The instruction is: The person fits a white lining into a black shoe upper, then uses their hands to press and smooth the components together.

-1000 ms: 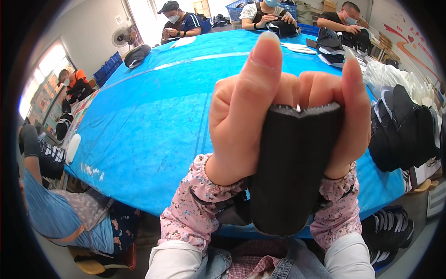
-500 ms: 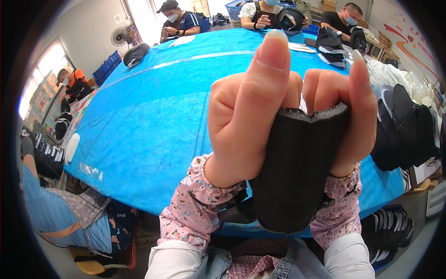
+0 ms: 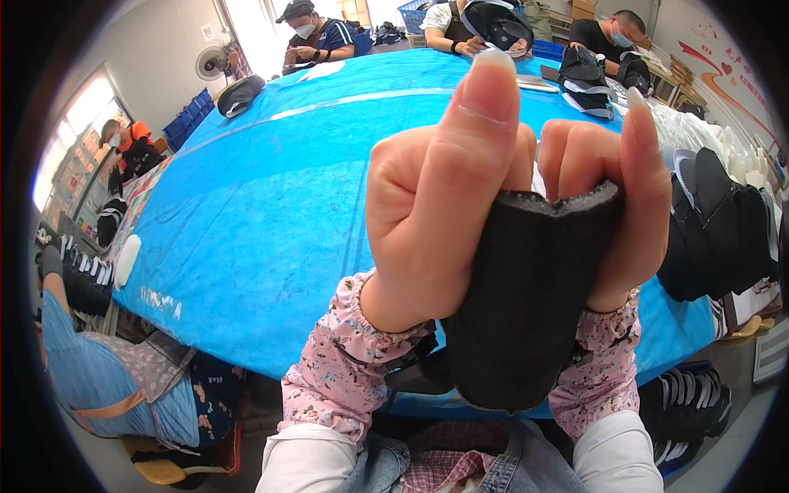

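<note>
Raised close in front of me is a black padded shoe upper [image 3: 530, 308], seen end-on, with a raw grey foam edge along its notched top and a rounded lower end. My left hand [image 3: 440, 205] grips its left side, fingers curled and thumb pointing up. On its right side my right hand [image 3: 620, 193] holds it the same way, with the thumb along the edge. The curled fingertips of both hands are hidden behind the piece. Pink floral sleeve covers wrap both my forearms.
A blue-covered table [image 3: 271, 214] spreads beneath my hands. Black shoe uppers [image 3: 715, 230] are heaped at the right beside crumpled clear plastic [image 3: 690, 135]. Another black upper [image 3: 240, 97] lies at the far left edge. Co-workers sit around the table; a person in blue [image 3: 136, 374] is close on my left.
My hands and the shoe upper have stayed nearly still. Across the table, a co-worker has tilted a black upper forward and up, so it now covers their face.
</note>
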A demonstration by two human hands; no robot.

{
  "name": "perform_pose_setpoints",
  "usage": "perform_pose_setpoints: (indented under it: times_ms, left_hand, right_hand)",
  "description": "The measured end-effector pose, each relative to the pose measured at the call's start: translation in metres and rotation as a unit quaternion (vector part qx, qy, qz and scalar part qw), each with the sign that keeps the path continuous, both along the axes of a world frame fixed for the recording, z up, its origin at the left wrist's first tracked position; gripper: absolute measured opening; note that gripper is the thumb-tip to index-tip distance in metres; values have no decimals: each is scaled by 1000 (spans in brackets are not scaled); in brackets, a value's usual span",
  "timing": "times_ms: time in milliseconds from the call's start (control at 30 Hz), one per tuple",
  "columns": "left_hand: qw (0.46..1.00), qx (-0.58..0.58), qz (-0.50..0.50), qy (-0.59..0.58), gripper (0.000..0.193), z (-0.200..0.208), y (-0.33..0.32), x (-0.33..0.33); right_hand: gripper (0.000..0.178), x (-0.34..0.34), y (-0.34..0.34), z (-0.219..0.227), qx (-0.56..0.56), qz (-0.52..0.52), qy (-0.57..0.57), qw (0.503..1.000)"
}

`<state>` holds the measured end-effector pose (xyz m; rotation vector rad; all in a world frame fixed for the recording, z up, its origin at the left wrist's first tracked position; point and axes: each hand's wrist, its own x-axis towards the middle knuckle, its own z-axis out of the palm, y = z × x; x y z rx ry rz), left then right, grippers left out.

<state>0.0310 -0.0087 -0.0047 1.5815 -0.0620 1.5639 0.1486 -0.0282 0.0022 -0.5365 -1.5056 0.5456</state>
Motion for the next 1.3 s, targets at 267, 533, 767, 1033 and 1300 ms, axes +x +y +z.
perform_pose_setpoints:
  times_ms: [267, 533, 767, 1033, 1300]
  left_hand:
    - [1000, 23, -15, 7, 48, -3, 4, -3]
    - [997, 67, -5, -37, 32, -8, 4, 1]
    - [995, 85, -57, -6, 31, -8, 10, -2]
    - [1000, 1, -11, -6, 47, -2, 4, -4]
    - [997, -58, -33, -27, 49, -4, 3, 1]
  right_hand:
    - [57, -1, 0, -1, 5, -9, 4, 1000]
    - [57, 0, -1, -1, 2, -5, -2, 1000]
    - [56, 1, 0, -1, -3, -3, 1, 1000]
    - [59, -4, -3, 1, 26, -37, -14, 999]
    - [57, -3, -6, 6, 7, -7, -29, 1000]
